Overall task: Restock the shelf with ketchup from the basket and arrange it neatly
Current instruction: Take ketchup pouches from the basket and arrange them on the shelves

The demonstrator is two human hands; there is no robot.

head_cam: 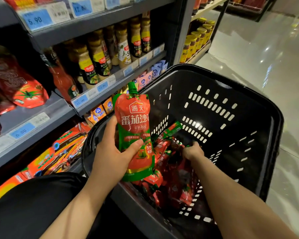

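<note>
Above the basket's [273,128] left rim, the left hand [110,159] grips a ketchup pouch [135,131] upright, thumb across its lower front, green cap up. Down among the remaining pouches [171,169] heaped in the near left corner, the right hand [192,150] reaches with fingers curled; whether it has caught one I cannot tell. To do the step well, I judge, carry the held pouch to the ketchup shelf [41,118] at the left, stand it label forward beside the shelved pouches [24,90], and square the row at the front edge.
</note>
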